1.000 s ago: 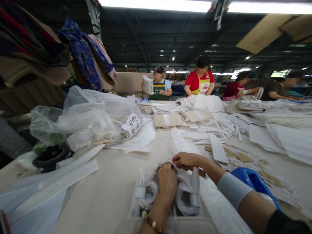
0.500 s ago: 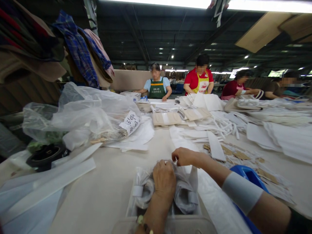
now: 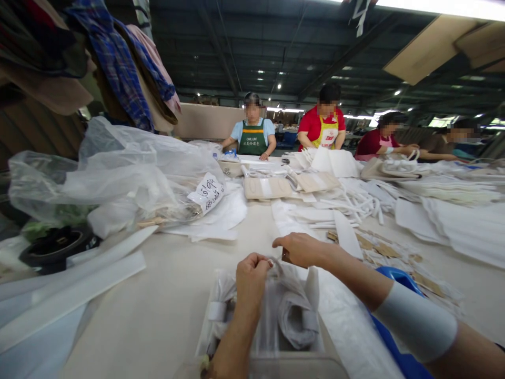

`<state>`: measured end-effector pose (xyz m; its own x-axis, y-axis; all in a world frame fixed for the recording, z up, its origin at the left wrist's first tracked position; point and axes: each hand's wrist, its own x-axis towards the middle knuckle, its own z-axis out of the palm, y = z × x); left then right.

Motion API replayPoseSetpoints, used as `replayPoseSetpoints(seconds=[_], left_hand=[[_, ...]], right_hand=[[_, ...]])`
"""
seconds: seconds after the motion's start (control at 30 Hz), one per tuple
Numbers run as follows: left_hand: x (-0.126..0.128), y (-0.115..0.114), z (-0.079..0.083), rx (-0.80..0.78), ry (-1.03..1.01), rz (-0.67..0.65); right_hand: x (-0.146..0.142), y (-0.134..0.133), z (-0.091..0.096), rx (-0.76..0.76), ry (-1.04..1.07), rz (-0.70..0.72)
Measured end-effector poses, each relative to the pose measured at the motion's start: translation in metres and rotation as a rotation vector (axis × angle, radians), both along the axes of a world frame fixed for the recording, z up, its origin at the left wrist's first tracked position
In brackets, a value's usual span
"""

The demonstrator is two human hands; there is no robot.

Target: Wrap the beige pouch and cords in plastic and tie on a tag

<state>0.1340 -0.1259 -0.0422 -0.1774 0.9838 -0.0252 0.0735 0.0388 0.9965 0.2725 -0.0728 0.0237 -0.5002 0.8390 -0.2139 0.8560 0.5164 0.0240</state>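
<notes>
Pale bag (image 3: 303,366), lower centre, probably light, soft-sided, its plastic wrap (image 3: 270,316) likely slippery; best held by the handle (image 3: 281,270). Left hand (image 3: 251,279) pinches that handle's top; right hand (image 3: 304,250) just beside, fingers curled, grip unclear. Farther, upper centre: co-worker (image 3: 270,131) in green apron (image 3: 252,142).

From here I'm noting a dark ceiling (image 3: 260,50) stretching overhead. A white strip light (image 3: 453,9) is glowing at upper right; small lamps (image 3: 279,86) are shining farther back. Beyond the pale bench (image 3: 150,310), a beige partition (image 3: 205,121) is standing.
</notes>
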Motion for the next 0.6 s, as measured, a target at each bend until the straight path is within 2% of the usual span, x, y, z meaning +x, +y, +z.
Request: replayPoseSetpoints(seconds=[0.13,0.27,0.43,0.6], left_hand=[[-0.003,-0.003,0.005,-0.037,-0.331,0.002],[-0.005,-0.006,0.014,-0.059,-0.532,-0.022],[-0.003,-0.008,0.017,-0.062,-0.645,-0.089],[0.002,-0.009,0.008,-0.028,-0.634,-0.157]], right_hand=[[0.001,-0.007,0.009,0.014,0.064,-0.063],[0.004,-0.010,0.020,-0.013,0.197,-0.156],[0.006,-0.008,0.025,-0.095,0.510,-0.324],[-0.006,-0.016,0.013,-0.269,0.902,-0.497]])
